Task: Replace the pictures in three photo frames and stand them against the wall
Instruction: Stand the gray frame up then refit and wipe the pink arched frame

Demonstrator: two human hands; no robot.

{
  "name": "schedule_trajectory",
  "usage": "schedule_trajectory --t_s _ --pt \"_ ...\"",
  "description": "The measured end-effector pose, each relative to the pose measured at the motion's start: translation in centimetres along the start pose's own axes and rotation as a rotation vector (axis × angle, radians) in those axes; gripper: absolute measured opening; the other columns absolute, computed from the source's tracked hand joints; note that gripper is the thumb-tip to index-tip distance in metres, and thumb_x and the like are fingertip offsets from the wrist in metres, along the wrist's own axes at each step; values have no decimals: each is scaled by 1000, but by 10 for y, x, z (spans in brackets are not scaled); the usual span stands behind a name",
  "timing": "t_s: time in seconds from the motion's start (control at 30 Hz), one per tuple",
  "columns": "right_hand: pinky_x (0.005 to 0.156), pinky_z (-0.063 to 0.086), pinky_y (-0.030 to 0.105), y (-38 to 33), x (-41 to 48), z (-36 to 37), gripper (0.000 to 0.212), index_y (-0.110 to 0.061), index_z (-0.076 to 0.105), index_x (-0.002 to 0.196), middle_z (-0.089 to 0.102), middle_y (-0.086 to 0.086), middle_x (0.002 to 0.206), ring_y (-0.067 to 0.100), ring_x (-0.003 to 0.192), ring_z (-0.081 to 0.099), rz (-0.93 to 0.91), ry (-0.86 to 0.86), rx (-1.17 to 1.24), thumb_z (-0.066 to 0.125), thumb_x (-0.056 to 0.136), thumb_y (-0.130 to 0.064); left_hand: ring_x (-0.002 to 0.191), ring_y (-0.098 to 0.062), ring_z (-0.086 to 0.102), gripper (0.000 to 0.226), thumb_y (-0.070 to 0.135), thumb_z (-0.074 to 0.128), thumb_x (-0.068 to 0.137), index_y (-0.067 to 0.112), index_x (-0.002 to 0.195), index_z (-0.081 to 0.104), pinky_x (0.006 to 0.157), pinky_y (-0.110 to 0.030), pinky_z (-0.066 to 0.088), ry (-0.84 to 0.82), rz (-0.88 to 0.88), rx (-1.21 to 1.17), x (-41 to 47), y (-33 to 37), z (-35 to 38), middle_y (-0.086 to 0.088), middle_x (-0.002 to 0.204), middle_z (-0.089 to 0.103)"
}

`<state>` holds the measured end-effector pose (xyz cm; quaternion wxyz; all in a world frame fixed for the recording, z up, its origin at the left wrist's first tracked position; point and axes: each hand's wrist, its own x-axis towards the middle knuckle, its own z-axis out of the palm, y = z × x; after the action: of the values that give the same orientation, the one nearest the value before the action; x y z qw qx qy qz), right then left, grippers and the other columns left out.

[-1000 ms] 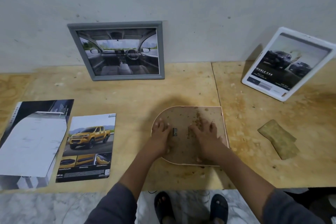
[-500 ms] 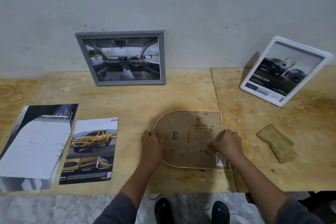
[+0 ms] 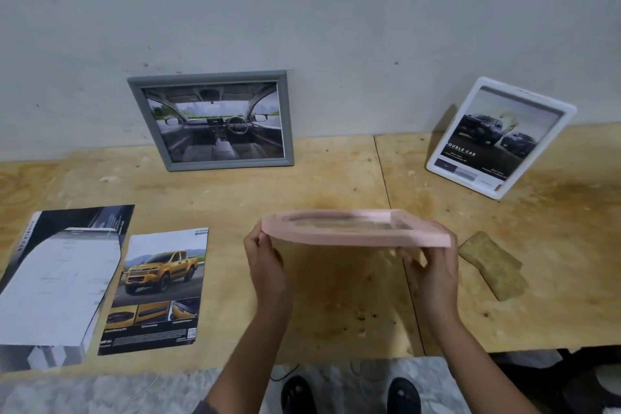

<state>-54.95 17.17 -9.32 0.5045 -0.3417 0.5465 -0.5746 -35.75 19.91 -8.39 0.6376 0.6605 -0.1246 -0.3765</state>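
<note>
grey frame [image 3: 211,120] and white frame [image 3: 499,136] stood against wall [image 3: 302,10], refilled | pink frame [image 3: 356,228] held above table [image 3: 336,185], edges clamped by left hand [image 3: 265,259] and right hand [image 3: 433,265] fingers | third standing left

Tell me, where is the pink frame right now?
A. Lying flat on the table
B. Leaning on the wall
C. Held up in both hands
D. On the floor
C: the pink frame is off the table, with the left hand gripping one end and the right hand gripping the other.
</note>
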Motion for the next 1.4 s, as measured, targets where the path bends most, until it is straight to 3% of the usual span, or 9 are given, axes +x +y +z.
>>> schedule_trajectory --t_s 0.13,0.27,0.47,0.57,0.83,0.97,1.1,1.23,1.4 --pt "66 56 19 20 -7 -22 23 -18 55 98 57 -3 111 10 100 57 115 -13 183 34 98 -9 99 -14 65 26 21 42 97 18 115 61 77 -28 55 -132 -202 -253 -1 -16 -11 2 101 70" --pt "75 54 16 39 -11 -45 14 -18 64 79 67 -7 103 10 101 61 122 -58 109 53 86 -21 98 -16 65 29 15 43 97 17 121 58 75 -29 56 -207 -80 -12 -4 -43 -28 0 107 67" --pt "94 49 48 56 1 -71 23 -13 66 88 68 5 101 27 102 62 214 -71 -272 47 93 -2 95 -28 61 28 13 40 97 11 111 64 76 -32 53 -78 -239 118 -1 -75 -46 -8 98 66" --pt "93 47 37 36 25 -76 19 -16 65 92 67 0 100 19 100 61 96 -75 -522 51 91 -2 102 -29 60 28 9 37 97 13 109 63 78 -19 51 -57 -195 220 -5 -86 -44 -6 102 65" --pt "100 39 47 34 86 -149 43 -16 51 132 39 10 146 32 131 37 30 -45 -1357 54 91 -28 93 -37 57 35 30 34 85 18 102 63 82 -50 51 -76 -40 482 -10 -108 -42 -27 110 55" --pt "76 48 41 41 89 -151 25 -6 65 109 60 17 121 37 105 55 -60 77 -1311 51 93 -20 90 6 47 30 21 34 96 19 116 56 82 -31 41 -67 -4 487 -22 -97 -38 -12 119 44" --pt "49 28 32 19 97 -111 33 -10 45 67 48 13 67 29 68 45 49 132 -1022 42 97 -22 85 20 39 32 10 38 98 9 128 50 83 -12 31 -82 -7 538 -26 -99 -51 -5 117 37" --pt "61 39 33 8 92 -50 18 -8 54 99 54 10 86 25 80 50 12 61 -840 40 98 -20 83 20 46 31 11 50 94 11 125 53 76 -2 38 -102 30 563 -25 -101 -66 -11 108 47" --pt "64 54 40 18 81 -1 26 -14 55 118 65 14 85 30 72 61 -201 -217 -1177 43 95 -18 77 -9 53 35 12 60 88 16 123 55 65 -5 43 -170 19 578 -16 -104 -67 -6 92 46"
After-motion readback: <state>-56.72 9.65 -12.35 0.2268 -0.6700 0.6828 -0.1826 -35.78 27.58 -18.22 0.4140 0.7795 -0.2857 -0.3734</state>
